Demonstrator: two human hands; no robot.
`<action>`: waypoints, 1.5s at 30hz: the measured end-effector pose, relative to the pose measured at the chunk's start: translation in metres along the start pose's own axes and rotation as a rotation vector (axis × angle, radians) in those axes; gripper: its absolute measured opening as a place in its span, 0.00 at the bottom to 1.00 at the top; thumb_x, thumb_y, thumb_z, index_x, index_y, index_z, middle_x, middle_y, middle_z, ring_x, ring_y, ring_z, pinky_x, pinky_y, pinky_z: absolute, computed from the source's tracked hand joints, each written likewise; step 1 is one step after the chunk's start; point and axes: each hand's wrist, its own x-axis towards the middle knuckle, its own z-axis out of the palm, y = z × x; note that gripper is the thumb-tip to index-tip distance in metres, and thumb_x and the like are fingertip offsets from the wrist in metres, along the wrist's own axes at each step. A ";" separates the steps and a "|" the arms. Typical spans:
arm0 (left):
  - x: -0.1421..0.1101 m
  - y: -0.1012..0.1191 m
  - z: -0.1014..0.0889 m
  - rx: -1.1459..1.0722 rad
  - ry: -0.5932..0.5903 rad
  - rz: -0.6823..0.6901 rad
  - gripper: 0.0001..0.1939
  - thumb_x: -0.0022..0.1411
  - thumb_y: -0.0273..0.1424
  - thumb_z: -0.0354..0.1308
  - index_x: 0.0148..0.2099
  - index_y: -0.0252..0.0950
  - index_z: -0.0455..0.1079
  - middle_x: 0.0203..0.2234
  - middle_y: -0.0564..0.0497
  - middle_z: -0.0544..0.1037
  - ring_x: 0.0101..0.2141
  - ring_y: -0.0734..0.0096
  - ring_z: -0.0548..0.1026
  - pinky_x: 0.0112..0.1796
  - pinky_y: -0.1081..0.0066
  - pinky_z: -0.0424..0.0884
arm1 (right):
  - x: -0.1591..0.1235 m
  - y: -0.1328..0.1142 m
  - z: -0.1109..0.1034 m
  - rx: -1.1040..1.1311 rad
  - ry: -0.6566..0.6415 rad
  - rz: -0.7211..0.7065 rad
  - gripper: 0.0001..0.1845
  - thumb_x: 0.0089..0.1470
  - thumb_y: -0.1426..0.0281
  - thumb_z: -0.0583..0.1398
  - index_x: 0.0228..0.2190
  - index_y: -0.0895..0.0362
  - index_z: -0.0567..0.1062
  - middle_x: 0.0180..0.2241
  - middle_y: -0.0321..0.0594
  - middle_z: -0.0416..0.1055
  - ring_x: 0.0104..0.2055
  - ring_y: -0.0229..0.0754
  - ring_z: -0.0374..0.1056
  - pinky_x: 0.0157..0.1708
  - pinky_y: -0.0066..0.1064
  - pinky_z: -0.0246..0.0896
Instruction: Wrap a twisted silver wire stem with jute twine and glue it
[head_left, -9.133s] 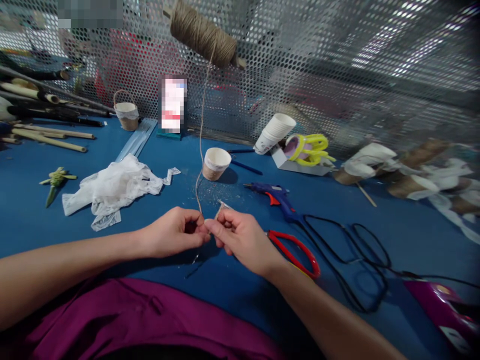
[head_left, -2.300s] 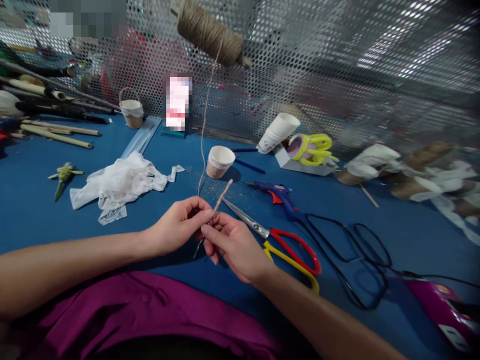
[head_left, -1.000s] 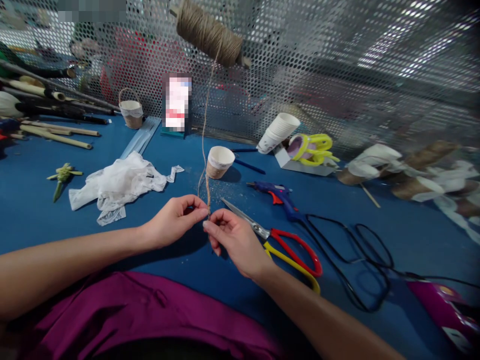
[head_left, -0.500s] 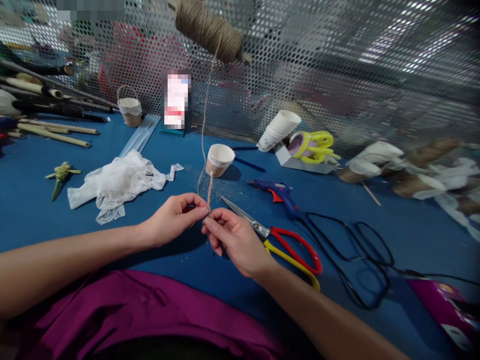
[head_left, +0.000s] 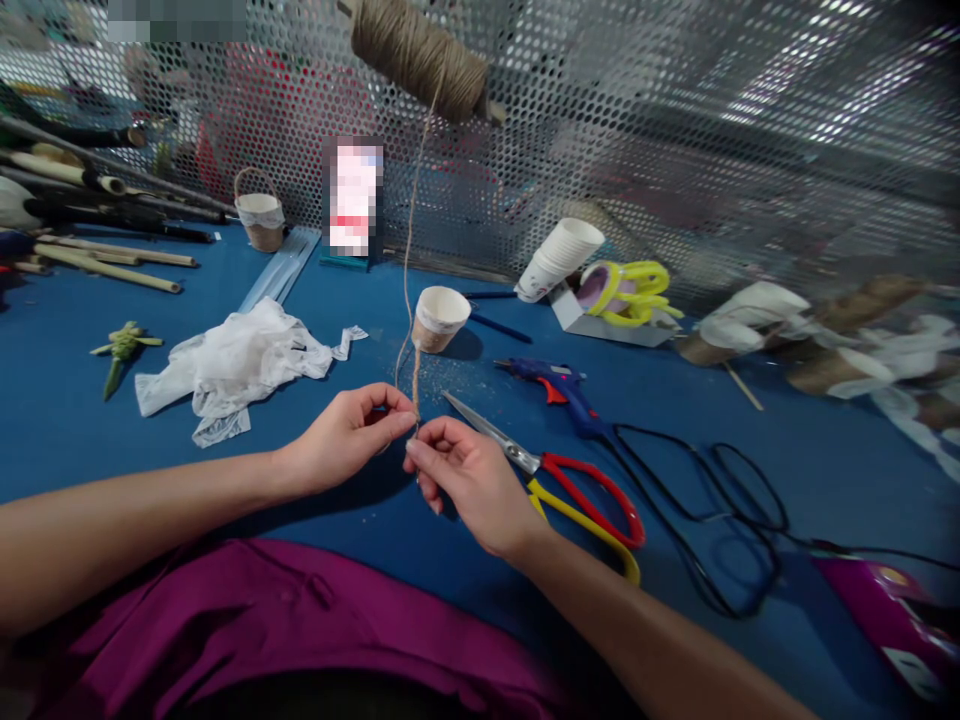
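My left hand (head_left: 360,430) is closed in a pinch on the lower end of a twine-wrapped strip (head_left: 416,375). The strip's upper end reaches the small twine-wrapped cup (head_left: 431,338) with a white rim, which stands on the blue table; whether it is attached there I cannot tell. Just below and to the right, my right hand (head_left: 469,475) pinches a thin strand end, mostly hidden by the fingers. A loose length of twine (head_left: 407,260) hangs from the spool (head_left: 416,60) down to my left fingers. Scissors (head_left: 536,465) with red and yellow handles lie beside my right hand.
A blue glue gun (head_left: 551,380) with a looping black cable lies right of the cup. White lace (head_left: 247,360) is heaped at left, near a green leafy piece (head_left: 124,352). Behind stand a small handled basket (head_left: 262,232), a phone (head_left: 351,200) and stacked paper cups (head_left: 559,258).
My right hand has drawn slightly down and away from my left fingertips, leaving a small gap. The wrapped strip has shifted a little left and stands straighter.
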 end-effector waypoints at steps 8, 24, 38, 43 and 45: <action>0.000 0.000 -0.002 -0.104 -0.058 -0.033 0.10 0.55 0.35 0.54 0.31 0.32 0.63 0.22 0.55 0.68 0.23 0.79 0.66 0.24 0.77 0.61 | 0.000 -0.001 0.000 0.022 -0.048 -0.025 0.08 0.51 0.66 0.58 0.25 0.57 0.68 0.19 0.31 0.65 0.16 0.29 0.57 0.13 0.21 0.53; -0.001 -0.002 0.001 -0.071 -0.011 -0.056 0.12 0.55 0.37 0.54 0.31 0.33 0.61 0.17 0.59 0.60 0.18 0.82 0.55 0.20 0.77 0.51 | 0.001 -0.003 -0.001 -0.199 0.074 -0.017 0.07 0.50 0.67 0.58 0.24 0.57 0.65 0.15 0.29 0.61 0.16 0.30 0.58 0.15 0.22 0.55; 0.000 -0.002 -0.002 -0.111 -0.048 -0.047 0.11 0.55 0.36 0.54 0.32 0.32 0.62 0.20 0.58 0.63 0.19 0.83 0.56 0.20 0.77 0.51 | -0.002 -0.006 -0.003 -0.183 -0.075 -0.038 0.09 0.55 0.66 0.52 0.26 0.58 0.65 0.15 0.28 0.59 0.14 0.29 0.54 0.15 0.22 0.51; 0.000 -0.002 -0.003 -0.162 -0.082 -0.048 0.12 0.55 0.37 0.55 0.31 0.32 0.61 0.19 0.58 0.62 0.18 0.83 0.56 0.20 0.78 0.51 | 0.000 -0.005 -0.003 -0.093 -0.130 -0.064 0.09 0.55 0.67 0.51 0.27 0.58 0.65 0.21 0.31 0.64 0.15 0.27 0.54 0.14 0.22 0.50; 0.000 -0.001 -0.003 -0.150 -0.082 -0.041 0.12 0.55 0.37 0.55 0.31 0.32 0.61 0.19 0.58 0.62 0.18 0.83 0.56 0.20 0.78 0.51 | 0.001 -0.005 -0.003 -0.083 -0.125 -0.056 0.09 0.55 0.67 0.51 0.27 0.58 0.65 0.21 0.31 0.64 0.15 0.26 0.54 0.14 0.22 0.50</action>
